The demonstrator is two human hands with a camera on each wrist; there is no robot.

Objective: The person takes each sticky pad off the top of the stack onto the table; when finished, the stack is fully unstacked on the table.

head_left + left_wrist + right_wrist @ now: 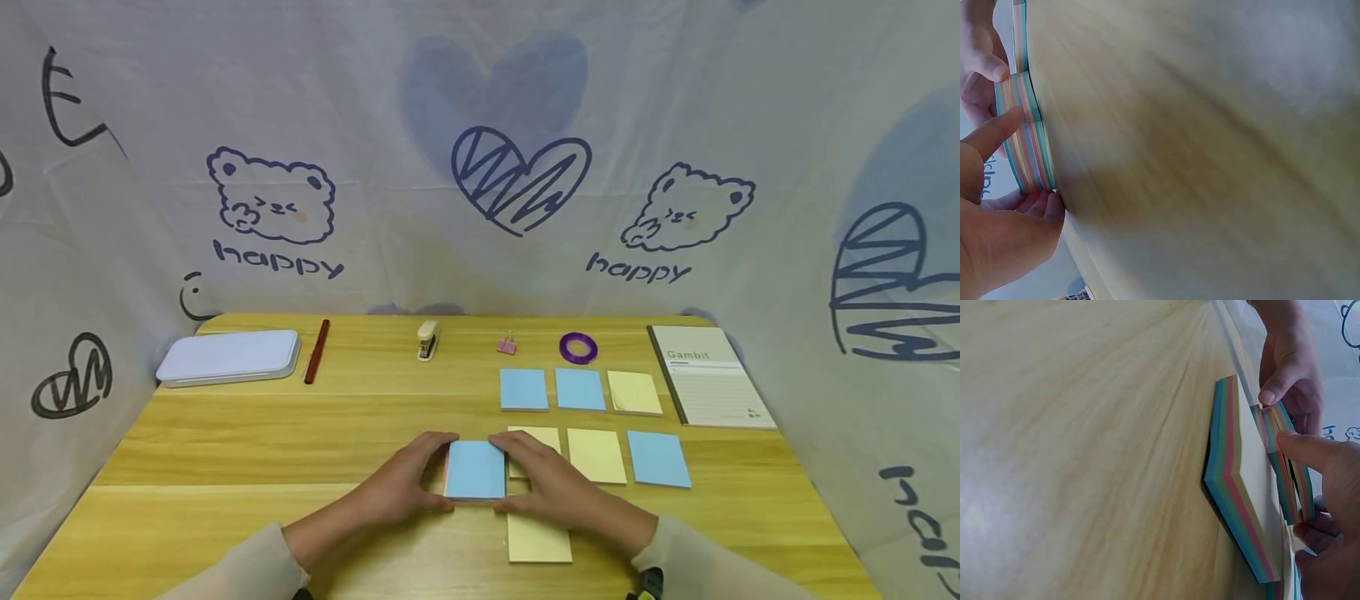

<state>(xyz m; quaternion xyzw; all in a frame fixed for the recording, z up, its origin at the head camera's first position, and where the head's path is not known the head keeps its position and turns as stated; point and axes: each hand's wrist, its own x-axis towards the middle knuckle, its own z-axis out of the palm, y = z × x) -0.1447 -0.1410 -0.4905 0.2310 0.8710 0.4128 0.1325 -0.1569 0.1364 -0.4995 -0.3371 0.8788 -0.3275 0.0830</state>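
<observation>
A stack of sticky notes point(476, 469) with a blue top sheet sits at the front middle of the table. My left hand point(401, 483) grips its left side, thumb at the near corner and fingers at the far one. On the opposite side, my right hand point(555, 487) holds it the same way. Colourful striped edges of the stack point(1027, 137) show in the left wrist view. Partly hidden behind my right hand are two yellow sticky note pads, one beyond it point(536, 435) and one nearer point(538, 542).
Right of my hands lie a yellow pad point(596, 456) and a blue pad point(658, 458), with another row of pads behind. Farther back are a purple tape roll point(578, 348), pink binder clip point(507, 343), stapler point(427, 340), red pen point(317, 352), white case point(229, 357) and notebook point(711, 375).
</observation>
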